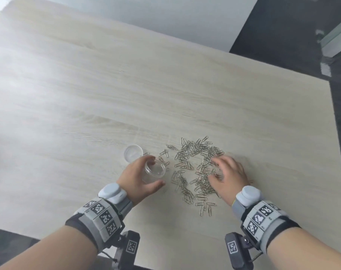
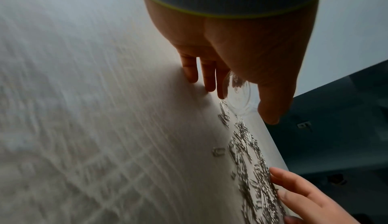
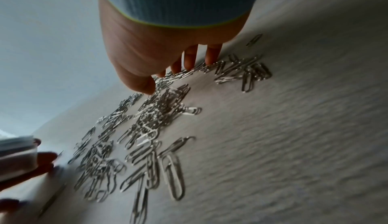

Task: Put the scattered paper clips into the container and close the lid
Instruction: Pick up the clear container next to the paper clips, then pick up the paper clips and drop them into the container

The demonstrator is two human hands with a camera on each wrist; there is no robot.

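While both forearms reach in from the near edge, each wearing a grey band printed with black-and-white square codes, the hands work low over a pale wood-grain table. The left hand curls thumb and fingers around a clear round container, open at the top and tilted toward the right. The right hand lies just right of it, fingers spread and slightly bent, tips touching the clips without gripping any that can be seen. These silver clips lie scattered in a loose ring-shaped heap between and beyond the two hands, a few strays near the container. The clear lid rests flat on the table just behind the left hand, apart from the container. Farther back the tabletop runs bare to its far edge. Beyond it is a light grey floor, with a dark floor area along the right side.
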